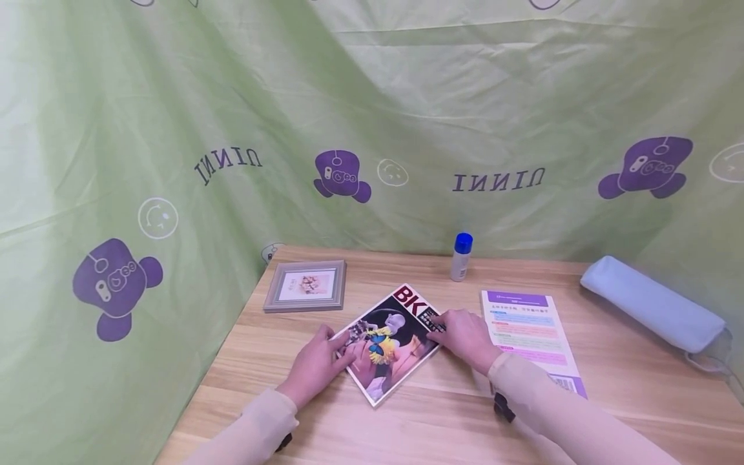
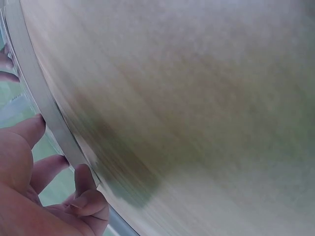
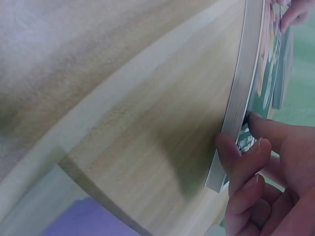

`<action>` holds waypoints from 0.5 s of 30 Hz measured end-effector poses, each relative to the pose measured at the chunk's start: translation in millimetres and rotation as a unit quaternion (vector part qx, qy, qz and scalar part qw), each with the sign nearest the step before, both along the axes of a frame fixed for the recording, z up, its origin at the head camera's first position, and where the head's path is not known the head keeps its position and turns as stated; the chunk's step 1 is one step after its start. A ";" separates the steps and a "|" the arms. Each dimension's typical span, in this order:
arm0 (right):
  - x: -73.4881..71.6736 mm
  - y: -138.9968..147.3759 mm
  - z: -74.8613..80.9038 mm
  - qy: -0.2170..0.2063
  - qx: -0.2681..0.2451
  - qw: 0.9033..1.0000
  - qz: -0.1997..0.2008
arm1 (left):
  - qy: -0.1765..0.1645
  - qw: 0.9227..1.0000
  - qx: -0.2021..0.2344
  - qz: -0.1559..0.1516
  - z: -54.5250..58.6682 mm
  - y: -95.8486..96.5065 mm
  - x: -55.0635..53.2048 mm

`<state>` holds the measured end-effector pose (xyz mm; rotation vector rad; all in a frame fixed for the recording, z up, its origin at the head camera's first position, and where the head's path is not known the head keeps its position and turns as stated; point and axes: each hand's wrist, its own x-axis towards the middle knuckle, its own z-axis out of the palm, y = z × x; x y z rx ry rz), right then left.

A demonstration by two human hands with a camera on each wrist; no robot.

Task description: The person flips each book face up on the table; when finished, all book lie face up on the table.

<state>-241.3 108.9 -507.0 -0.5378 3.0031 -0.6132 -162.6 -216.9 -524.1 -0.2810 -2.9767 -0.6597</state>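
Note:
A book [image 1: 386,349] with a dark picture cover and a red "BK" title lies at a slant on the wooden table between both hands. My left hand [image 1: 316,363] grips its left edge, thumb over the cover and fingertips at the side. The right hand [image 1: 467,337] pinches the edge near the upper right corner, its thumb on the cover. Seen from the left wrist, the pale page edge [image 2: 51,93] runs past the left fingertips. From the right wrist, the index finger of the right hand [image 3: 280,172] touches the thick side of the book [image 3: 241,83].
A grey picture frame [image 1: 305,286] lies at the back left. Behind the book stands a white bottle with a blue cap [image 1: 462,257]. A purple and white booklet [image 1: 529,326] lies right of the book, partly under the right forearm. Farther right is a light blue pencil case [image 1: 651,303]. Green curtain [image 1: 407,97] surrounds the table [image 1: 418,429].

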 end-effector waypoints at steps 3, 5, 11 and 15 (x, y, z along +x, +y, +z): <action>-3.1 -0.3 0.4 -0.006 0.005 1.000 -0.004 | 0.001 1.000 -0.007 0.000 0.0 0.4 2.3; -4.8 -0.8 1.1 -0.011 0.008 1.000 -0.006 | 0.005 1.000 -0.011 0.000 0.0 0.8 3.2; -8.6 -2.5 3.5 -0.015 0.012 1.000 0.004 | 0.015 1.000 -0.026 -0.004 0.4 1.1 5.4; -11.8 -3.4 4.4 -0.021 0.009 1.000 0.001 | 0.019 0.999 -0.036 -0.005 1.9 1.0 7.0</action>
